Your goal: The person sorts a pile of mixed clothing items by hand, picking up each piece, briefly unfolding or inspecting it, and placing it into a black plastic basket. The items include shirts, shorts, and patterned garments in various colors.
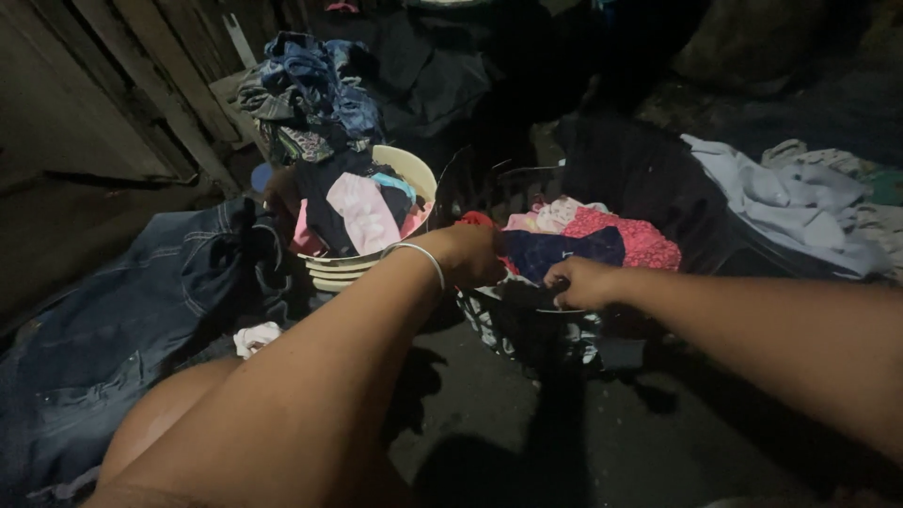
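**Both hands at the near rim of a dark laundry basket**

A dark openwork basket (527, 325) is seen on the floor at the centre of the view, filled with clothes. The left hand (470, 254) is laid on its near rim at about 9 o'clock from the basket's middle, its grip curled over a red cloth (480, 220); whether the cloth is actually pinched cannot be told, since the fingers are hidden behind the knuckles. A thin silver bangle (419, 256) is worn on that wrist. The right hand (581, 282) is placed just to the right, at about 6 o'clock on the rim, with its grip closed around the dark edge of the basket. The two hands are near each other but apart.

A navy garment (564, 252) is seen directly beyond the right hand, at 12 o'clock from it, touching or nearly touching the knuckles. A pink patterned garment (640, 240) lies further back, at 1 o'clock, with pale pieces beside it.

A cream tub (409, 169), heaped with pink and dark clothes, is stood at 10 o'clock from the left hand, just beside the basket. Blue denim jeans (141, 310) are spread on the floor at 9 o'clock. A pale grey garment (790, 212) is draped at 3 o'clock, well apart from the hands.
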